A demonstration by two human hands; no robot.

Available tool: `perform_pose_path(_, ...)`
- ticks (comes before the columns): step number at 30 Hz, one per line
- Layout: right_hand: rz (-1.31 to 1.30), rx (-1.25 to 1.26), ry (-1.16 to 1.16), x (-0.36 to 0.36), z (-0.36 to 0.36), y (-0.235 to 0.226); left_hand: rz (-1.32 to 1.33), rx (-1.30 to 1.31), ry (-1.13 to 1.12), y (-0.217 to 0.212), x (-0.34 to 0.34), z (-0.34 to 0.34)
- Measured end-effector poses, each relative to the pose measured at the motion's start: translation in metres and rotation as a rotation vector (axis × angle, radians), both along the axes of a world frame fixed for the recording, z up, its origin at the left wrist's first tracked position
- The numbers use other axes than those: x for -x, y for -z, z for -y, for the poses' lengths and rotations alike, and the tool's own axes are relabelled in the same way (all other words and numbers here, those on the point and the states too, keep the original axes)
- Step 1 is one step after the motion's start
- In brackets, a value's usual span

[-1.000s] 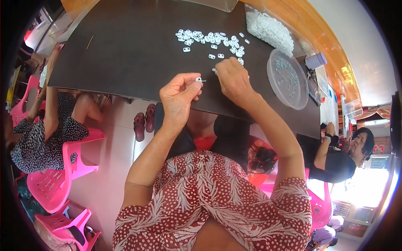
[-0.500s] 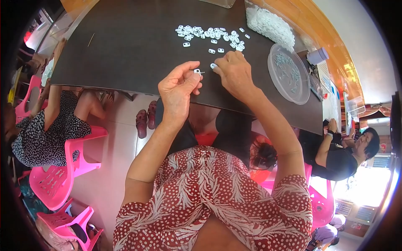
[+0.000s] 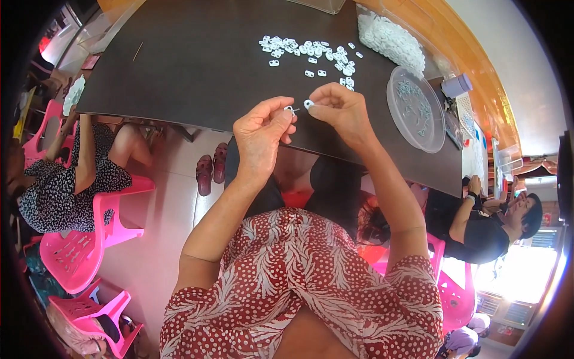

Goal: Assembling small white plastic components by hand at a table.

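My left hand (image 3: 262, 130) pinches a small white plastic piece (image 3: 289, 109) between thumb and fingers. A thin metal pin or screw (image 3: 296, 110) sticks out of it to the right. Just across from the pin, my right hand (image 3: 343, 115) grips a small white rounded piece with a hole (image 3: 308, 103) by its edge. The two pieces are close but look apart. Both hands are above the table's near edge. Beyond them lies a loose scatter of similar white pieces (image 3: 308, 49), some squarish, some oval, with holes.
A clear round tray (image 3: 392, 110) of small metal screws or pins stands to the right. Behind it, a clear bin holds a heap of white pieces (image 3: 391, 42). A lilac cup (image 3: 456, 85) is farther right. A thin stick (image 3: 138, 51) lies far left on the dark table (image 3: 191, 66). People sit at both sides.
My right hand has drawn back from the scattered pieces and turned, bringing its white piece up opposite the pin. Pieces it covered now show. The whole view has shifted slightly.
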State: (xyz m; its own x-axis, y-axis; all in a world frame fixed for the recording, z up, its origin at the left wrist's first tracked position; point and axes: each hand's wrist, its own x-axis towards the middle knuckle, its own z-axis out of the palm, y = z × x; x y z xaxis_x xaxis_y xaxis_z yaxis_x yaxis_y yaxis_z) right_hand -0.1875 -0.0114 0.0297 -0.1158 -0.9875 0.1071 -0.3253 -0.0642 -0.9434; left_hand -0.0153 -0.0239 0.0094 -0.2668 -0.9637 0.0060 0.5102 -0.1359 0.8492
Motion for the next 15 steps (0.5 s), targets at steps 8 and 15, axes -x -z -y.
perform_pose_path(8, 0.406, -0.134, -0.039, -0.006, -0.011, -0.007, -0.006, -0.004, 0.017, 0.001, 0.001, -0.005)
perform_pose_path(15, 0.457, -0.099, -0.002, -0.016, -0.016, -0.006, 0.027, -0.036, -0.024, -0.005, 0.002, -0.01)
